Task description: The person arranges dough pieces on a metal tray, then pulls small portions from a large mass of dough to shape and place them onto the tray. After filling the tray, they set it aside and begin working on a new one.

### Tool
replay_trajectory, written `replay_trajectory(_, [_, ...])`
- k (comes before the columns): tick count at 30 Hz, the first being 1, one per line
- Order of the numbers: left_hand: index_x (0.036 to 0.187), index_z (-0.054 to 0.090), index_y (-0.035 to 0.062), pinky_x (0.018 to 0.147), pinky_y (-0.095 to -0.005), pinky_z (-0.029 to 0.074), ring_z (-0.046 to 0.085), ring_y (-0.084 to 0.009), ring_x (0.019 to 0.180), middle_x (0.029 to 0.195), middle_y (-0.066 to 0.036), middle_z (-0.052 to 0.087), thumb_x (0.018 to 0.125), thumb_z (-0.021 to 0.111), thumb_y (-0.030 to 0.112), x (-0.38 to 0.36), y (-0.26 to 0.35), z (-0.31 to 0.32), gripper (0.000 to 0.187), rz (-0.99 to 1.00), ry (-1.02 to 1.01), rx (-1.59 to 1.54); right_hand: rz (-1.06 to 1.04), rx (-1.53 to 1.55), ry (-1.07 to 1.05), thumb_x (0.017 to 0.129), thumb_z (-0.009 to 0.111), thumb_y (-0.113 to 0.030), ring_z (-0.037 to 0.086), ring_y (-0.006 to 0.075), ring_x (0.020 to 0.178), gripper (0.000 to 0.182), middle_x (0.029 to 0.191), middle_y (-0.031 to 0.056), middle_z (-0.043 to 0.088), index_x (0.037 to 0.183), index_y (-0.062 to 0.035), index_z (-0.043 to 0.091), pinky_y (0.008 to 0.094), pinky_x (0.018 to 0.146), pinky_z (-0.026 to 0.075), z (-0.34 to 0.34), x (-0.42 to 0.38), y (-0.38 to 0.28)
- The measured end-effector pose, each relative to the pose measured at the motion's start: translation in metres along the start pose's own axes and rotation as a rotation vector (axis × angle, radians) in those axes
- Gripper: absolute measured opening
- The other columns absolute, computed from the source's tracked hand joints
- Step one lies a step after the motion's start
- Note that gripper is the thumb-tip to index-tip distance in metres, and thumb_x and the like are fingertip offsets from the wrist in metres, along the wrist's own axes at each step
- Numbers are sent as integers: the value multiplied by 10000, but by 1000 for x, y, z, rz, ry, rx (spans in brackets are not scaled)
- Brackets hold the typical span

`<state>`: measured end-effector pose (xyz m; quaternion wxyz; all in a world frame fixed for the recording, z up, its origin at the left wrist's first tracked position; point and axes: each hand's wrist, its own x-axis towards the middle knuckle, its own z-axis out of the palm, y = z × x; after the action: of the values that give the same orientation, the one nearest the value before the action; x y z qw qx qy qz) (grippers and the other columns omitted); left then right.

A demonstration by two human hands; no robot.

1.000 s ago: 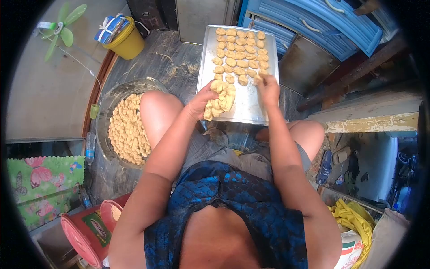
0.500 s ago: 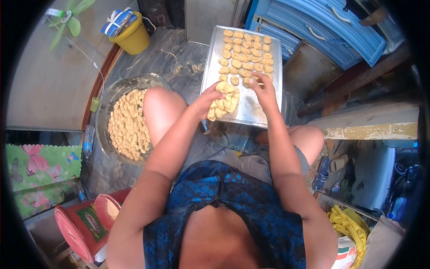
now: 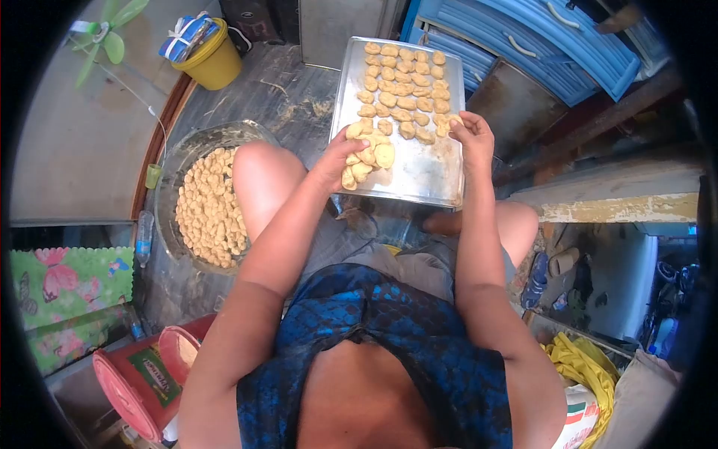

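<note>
Cradling a heap of dough pieces point(image 3: 366, 159) in a cupped grip, the left hand point(image 3: 340, 161) hovers at the tray's point(image 3: 426, 176) 8 o'clock corner, while the right hand point(image 3: 470, 135) pinches one piece point(image 3: 449, 122) at the 3 o'clock end of the rows point(image 3: 404, 82). They look light, soft and easily dented, so I'd take each by its edges with fingertips only. More pieces fill the bowl point(image 3: 168, 187) at 9 o'clock on the floor.

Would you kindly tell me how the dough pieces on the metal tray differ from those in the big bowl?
The dough pieces on the metal tray lie in tidy rows, one layer deep; those in the big bowl are heaped loosely and far more numerous. Both are small, pale tan lumps.
</note>
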<state>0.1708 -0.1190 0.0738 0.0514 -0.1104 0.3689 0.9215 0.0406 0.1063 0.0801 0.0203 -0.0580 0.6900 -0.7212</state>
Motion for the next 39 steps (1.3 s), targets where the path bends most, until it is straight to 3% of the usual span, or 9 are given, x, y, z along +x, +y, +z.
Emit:
replay_trajectory(5, [1241,347,-13,839,-406,531,591,-294,1007,1130,-198,526,783,553,41,3,0,-1,505,34,1,-11,-223,-503,219,754,666,-33,596,152,729,205,862,90,619,948,8,616,284,658,491,-21,0,55])
replay_trajectory(8, [1237,347,-26,835,-405,532,592,-295,1007,1132,-203,524,783,553,46,3,0,1,504,32,-24,-9,-413,-832,97,746,639,-58,579,318,860,209,967,143,601,955,-48,644,360,778,474,-29,-2,93])
replay_trajectory(15, [1236,347,-31,834,-397,532,591,-292,1012,1138,-203,525,791,547,46,7,1,-6,494,52,6,-13,-730,-1061,-33,779,626,-84,577,283,896,172,997,103,596,948,-70,658,351,777,474,-22,-2,95])
replay_trajectory(20, [1235,348,-27,834,-400,532,592,-283,1010,1127,-197,530,803,538,50,8,2,-4,478,88,12,-60,-435,-959,-91,756,628,-74,540,307,965,217,1010,99,585,973,-70,637,374,816,452,-21,4,94])
replay_trajectory(24, [1232,376,-3,845,-362,515,589,-245,994,1115,-167,542,798,567,115,7,3,-8,489,119,57,-29,-555,-1177,-89,766,614,-92,524,339,968,255,1029,127,566,1017,-53,597,421,836,426,-3,-8,61])
replay_trajectory(26, [1225,381,-3,830,-361,522,590,-241,988,1119,-167,540,804,562,121,10,6,-11,474,146,94,-19,-558,-875,-115,754,634,-136,517,349,974,304,1033,148,551,1040,-48,579,422,850,419,18,-23,51])
replay_trajectory(31, [1144,423,0,759,-359,547,612,-247,914,1041,-162,561,821,528,101,10,22,-28,355,225,99,-205,-351,-923,-815,752,640,-162,552,322,933,298,994,168,549,1028,-54,607,380,825,446,62,-58,58])
replay_trajectory(34, [1124,440,3,758,-361,547,612,-247,916,1032,-153,566,825,514,105,9,28,-29,325,251,167,-245,-265,-759,-471,736,668,-181,571,305,889,284,925,142,572,988,-61,620,367,787,461,84,-55,60])
replay_trajectory(39, [1119,441,3,758,-368,546,611,-249,916,1035,-149,566,823,513,104,9,27,-37,321,232,141,-271,-68,-793,-359,741,679,-197,579,302,849,227,796,82,593,922,-69,631,370,756,457,114,-43,53])
